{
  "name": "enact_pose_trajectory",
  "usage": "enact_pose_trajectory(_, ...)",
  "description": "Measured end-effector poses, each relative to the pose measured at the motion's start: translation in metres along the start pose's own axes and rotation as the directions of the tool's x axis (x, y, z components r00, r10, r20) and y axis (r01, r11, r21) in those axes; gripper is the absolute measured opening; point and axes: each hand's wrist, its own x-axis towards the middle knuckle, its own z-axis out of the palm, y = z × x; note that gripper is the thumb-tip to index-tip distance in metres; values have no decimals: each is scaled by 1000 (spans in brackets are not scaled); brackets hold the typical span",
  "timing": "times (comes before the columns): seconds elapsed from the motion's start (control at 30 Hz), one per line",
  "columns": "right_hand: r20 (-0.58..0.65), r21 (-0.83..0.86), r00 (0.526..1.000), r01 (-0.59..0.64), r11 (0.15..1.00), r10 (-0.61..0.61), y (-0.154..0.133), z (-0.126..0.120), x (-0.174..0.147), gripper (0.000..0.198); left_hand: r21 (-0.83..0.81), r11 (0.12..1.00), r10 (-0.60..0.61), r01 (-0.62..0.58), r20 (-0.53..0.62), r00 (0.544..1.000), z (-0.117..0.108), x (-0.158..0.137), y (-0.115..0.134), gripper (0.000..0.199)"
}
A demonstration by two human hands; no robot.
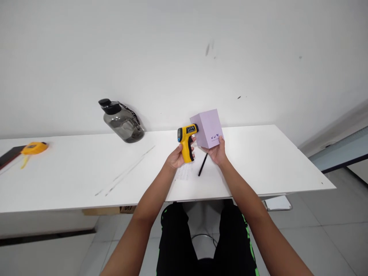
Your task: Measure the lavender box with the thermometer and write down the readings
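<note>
My left hand (177, 156) is wrapped round the handle of a yellow and black infrared thermometer (187, 143), its small display turned toward me. The thermometer's black nose points at the side of a lilac box (211, 128); I cannot tell whether the two touch. My right hand (219, 152) grips that box from below, thumb on the front face near some small dark printed marks. The box is held tilted above the table. Beneath and between the hands lie a black pen (202, 165) and a sheet of paper (184, 173) with faint writing, partly hidden by my left arm.
A grey see-through bottle (123, 122) with a black cap stands by the wall at left. Farther left lies a yellow tape measure (35, 148) beside a dark flat object (11, 156). The white table (258, 161) ends at the right and along its front edge.
</note>
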Motion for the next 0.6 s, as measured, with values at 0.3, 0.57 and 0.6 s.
enact_pose_trajectory(0.3,18,18,1000,-17,1000,16,-5,5,-3,48,-15,1000,-21,20,-44,999,10,-1,1,54)
enact_pose_trajectory(0.57,32,11,999,-45,999,44,-4,3,-1,49,-5,1000,-11,11,-16,1000,6,-1,0,53)
enact_pose_trajectory(0.6,35,15,998,-47,999,47,-4,3,-1,50,-6,1000,-13,13,-16,1000,5,-1,0,54)
